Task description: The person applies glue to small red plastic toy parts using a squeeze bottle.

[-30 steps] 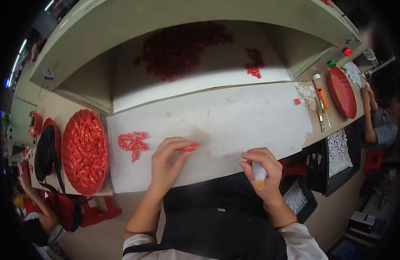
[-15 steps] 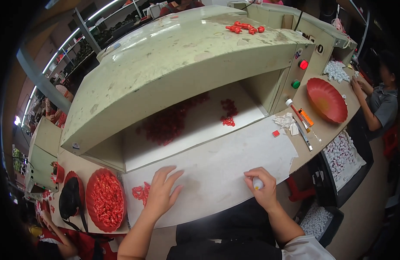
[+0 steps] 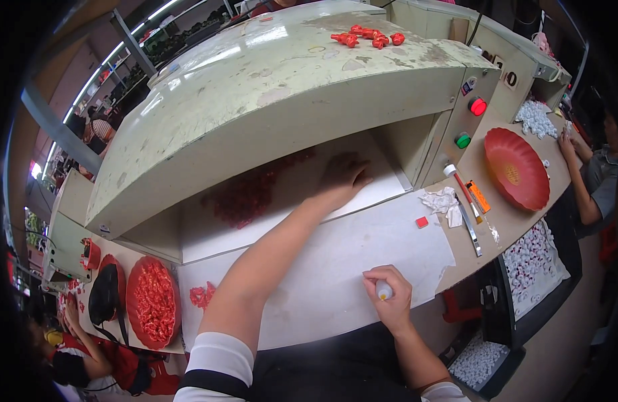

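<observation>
White paper covers our desk [image 3: 362, 268]; our left hand [image 3: 342, 177] lies flat, fingers spread, on red pieces [image 3: 255, 194] under the machine hood [image 3: 269, 100], while our right hand [image 3: 389, 298] grips a small bottle [image 3: 384, 290].

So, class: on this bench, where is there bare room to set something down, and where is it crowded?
Bare: the white sheet between the left forearm and the right hand, which holds a small bottle. Also the tunnel floor right of the left hand. Crowded: red pieces inside the tunnel, the full red tray at left, and tools beside the empty red dish.
</observation>
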A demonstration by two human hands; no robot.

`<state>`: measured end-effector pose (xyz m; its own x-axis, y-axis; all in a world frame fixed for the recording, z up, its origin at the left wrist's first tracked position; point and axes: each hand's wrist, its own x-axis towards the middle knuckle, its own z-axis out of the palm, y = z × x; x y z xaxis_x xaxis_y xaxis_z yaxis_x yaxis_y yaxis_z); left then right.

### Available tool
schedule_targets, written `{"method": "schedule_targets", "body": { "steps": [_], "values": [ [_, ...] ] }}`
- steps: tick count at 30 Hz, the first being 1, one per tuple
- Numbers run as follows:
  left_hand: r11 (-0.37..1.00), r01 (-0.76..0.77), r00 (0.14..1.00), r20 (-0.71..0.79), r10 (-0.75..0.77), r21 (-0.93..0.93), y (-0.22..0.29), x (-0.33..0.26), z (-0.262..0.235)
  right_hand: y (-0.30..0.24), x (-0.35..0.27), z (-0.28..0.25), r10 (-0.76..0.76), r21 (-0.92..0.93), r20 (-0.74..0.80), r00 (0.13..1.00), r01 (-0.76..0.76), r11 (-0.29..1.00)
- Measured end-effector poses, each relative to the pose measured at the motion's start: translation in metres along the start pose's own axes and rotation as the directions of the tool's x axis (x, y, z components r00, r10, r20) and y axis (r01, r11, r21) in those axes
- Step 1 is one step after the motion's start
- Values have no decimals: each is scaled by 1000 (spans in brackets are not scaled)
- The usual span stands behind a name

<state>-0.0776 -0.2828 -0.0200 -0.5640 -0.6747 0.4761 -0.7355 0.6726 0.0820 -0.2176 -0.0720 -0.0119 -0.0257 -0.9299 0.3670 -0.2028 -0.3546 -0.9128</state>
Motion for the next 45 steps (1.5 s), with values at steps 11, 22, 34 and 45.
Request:
{"method": "schedule_targets", "body": {
  "steps": [11,22,34,45],
  "values": [
    [984,176,951,-261,-168,7,-33,-19,-3,3,2,0,-40,-20,-16,999,40,999],
    [855,363,883,-156,-443,-370,-91,-22,-29,-1,1,2,5,-30,1,1000,-5,1000],
    [903,415,899,-203,-388,114,-97,-18,-54,1,-2,4,-17,-86,-6,1000,17,996],
    [959,249,965,-113,-235,132,-75,-60,-96,0,-1,4,12,-72,-4,1000,-13,997]
  ]
}}
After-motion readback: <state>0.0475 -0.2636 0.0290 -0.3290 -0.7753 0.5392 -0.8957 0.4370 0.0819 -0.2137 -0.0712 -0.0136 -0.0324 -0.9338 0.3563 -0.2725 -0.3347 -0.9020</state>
